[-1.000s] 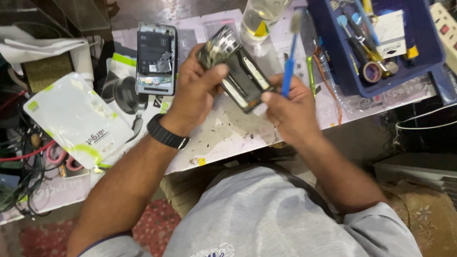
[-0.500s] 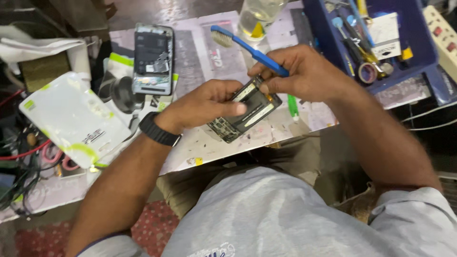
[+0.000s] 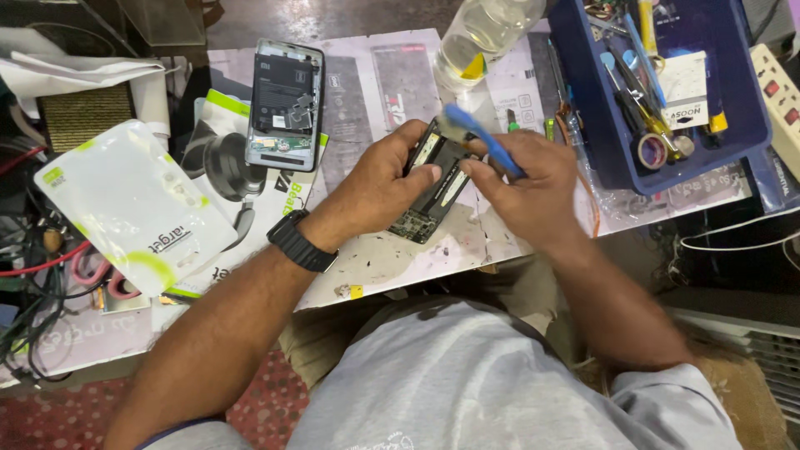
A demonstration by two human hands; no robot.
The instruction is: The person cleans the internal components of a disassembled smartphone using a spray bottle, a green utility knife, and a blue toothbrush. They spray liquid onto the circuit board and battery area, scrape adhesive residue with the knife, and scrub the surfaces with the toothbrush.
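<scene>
The left hand (image 3: pixel 379 179) covers much of the opened phone frame (image 3: pixel 433 196), and the right hand (image 3: pixel 529 187) hides its edge at three o'clock. The blue brush (image 3: pixel 483 142) is smeared by motion, so its bristles cannot be made out, and its handle end vanishes inside the right fist. At twelve o'clock the clear bottle (image 3: pixel 483 33) is cut off by the top edge. At two o'clock the blue tray (image 3: pixel 750 125) runs out of the picture at the top, its small tools too tangled to tell apart. The power strip (image 3: pixel 779 92) is clipped at three o'clock.
</scene>
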